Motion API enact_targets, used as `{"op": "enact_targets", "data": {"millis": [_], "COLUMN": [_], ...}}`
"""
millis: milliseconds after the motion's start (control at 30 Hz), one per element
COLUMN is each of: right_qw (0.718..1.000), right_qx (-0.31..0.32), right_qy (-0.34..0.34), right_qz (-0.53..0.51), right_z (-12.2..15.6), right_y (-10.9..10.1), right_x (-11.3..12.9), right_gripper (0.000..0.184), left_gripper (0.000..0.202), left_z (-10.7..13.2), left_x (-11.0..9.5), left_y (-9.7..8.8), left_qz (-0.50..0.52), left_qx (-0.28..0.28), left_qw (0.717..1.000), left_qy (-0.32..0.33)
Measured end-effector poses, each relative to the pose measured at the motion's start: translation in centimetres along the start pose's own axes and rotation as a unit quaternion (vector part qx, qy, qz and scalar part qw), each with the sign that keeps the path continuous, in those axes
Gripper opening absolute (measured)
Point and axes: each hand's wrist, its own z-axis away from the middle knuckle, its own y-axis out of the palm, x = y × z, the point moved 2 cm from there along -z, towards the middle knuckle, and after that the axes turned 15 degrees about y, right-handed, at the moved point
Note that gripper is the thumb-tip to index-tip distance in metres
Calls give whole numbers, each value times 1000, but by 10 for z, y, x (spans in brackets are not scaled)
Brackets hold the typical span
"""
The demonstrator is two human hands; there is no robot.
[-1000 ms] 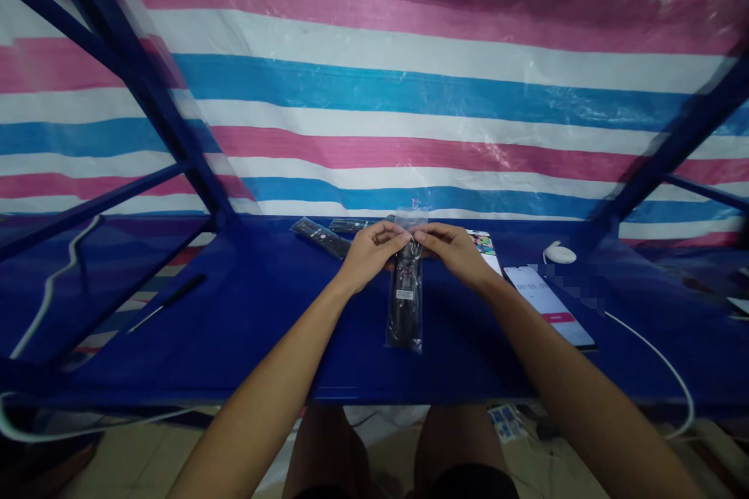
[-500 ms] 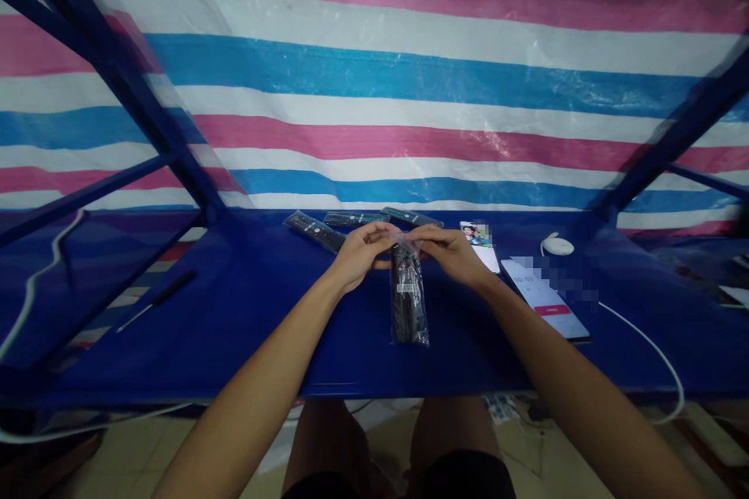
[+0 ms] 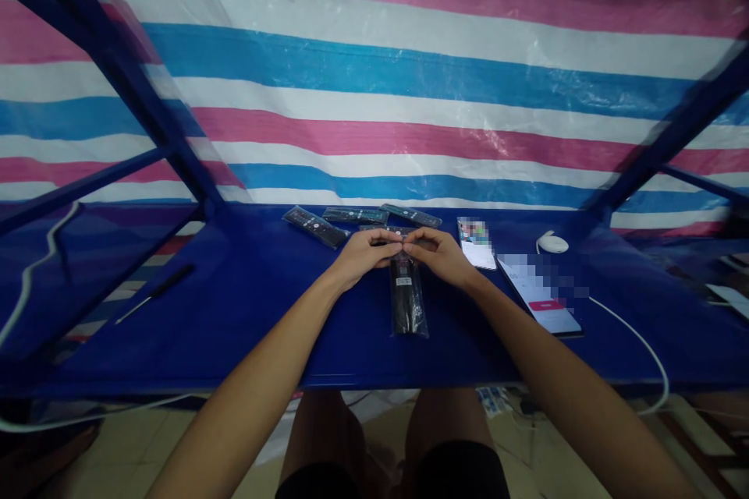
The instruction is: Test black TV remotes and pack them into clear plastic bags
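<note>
Blue bench (image 3: 246, 312) under striped tarp (image 3: 374, 93); bagged remote (image 3: 406, 300) flat at centre, lengthwise, far end under both hands. Left hand (image 3: 363, 257) and right hand (image 3: 438, 253) closed in pinches on bag's mouth, fingertips nearly meeting, apparently to press the opening shut. More bagged remotes (image 3: 356, 217) ranked along rear edge; phone (image 3: 541, 296) and cable (image 3: 637, 339) off to right, apart.
</note>
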Motion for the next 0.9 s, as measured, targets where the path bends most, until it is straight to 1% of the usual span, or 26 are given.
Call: {"op": "enact_targets", "data": {"millis": [67, 133, 233, 333, 467, 533, 567, 600, 633, 667, 700, 733, 767, 800, 833, 867, 900], "right_qw": [1000, 1000, 999, 998, 995, 993, 993, 991, 986, 970, 940, 900, 856, 814, 777, 747, 726], "right_qx": [9, 19, 37, 58, 83, 95, 80, 43, -20, -112, -214, -297, -354, -386, -398, -394, -382], "right_qy": [2, 4, 15, 25, 24, 17, 10, 4, 0, 0, 15, 48, 93, 143, 193, 237, 270], "right_qz": [5, 10, 17, 17, 39, 66, 91, 124, 166, 214, 264, 315, 364, 409, 449, 480, 503], "right_z": [0, 1, 4, 7, 10, 12, 12, 12, 12, 13, 15, 17, 20, 23, 25, 27, 29], "right_y": [1, 0, -1, 0, 1, -4, -10, -19, -31, -46, -61, -75, -87, -97, -103, -106, -106], "right_x": [0, 1, 3, 5, 10, 15, 17, 20, 23, 26, 28, 30, 30, 28, 26, 24, 21], "right_gripper": [35, 38, 43, 47, 50, 54, 53, 51, 47, 43, 41, 40, 44, 52, 62, 72, 81], "left_gripper": [26, 30, 39, 43, 47, 51, 53, 55, 57, 58, 58, 58, 58, 58, 58, 57, 58], "left_z": [0, -2, -4, -3, 1, 2, 2, 2, 2, 1, 1, 0, 0, 0, 0, 0, 0], "left_x": [1, 3, 6, 6, 3, 4, 4, 5, 7, 8, 8, 9, 9, 10, 10, 10, 10], "left_y": [-1, -3, -4, -2, 1, 1, 0, -1, -1, -2, -2, -2, -2, -2, -2, -2, -2], "left_qz": [-10, -17, -35, -50, -55, -52, -53, -56, -60, -64, -69, -72, -75, -79, -82, -85, -86], "left_qx": [7, 16, 37, 54, 81, 88, 85, 80, 75, 70, 67, 67, 69, 71, 73, 76, 79], "left_qw": [1000, 1000, 998, 996, 994, 993, 994, 994, 994, 994, 994, 994, 994, 994, 993, 993, 992], "left_qy": [5, 11, 37, 60, 57, 50, 47, 45, 44, 44, 44, 44, 42, 41, 40, 40, 40]}}
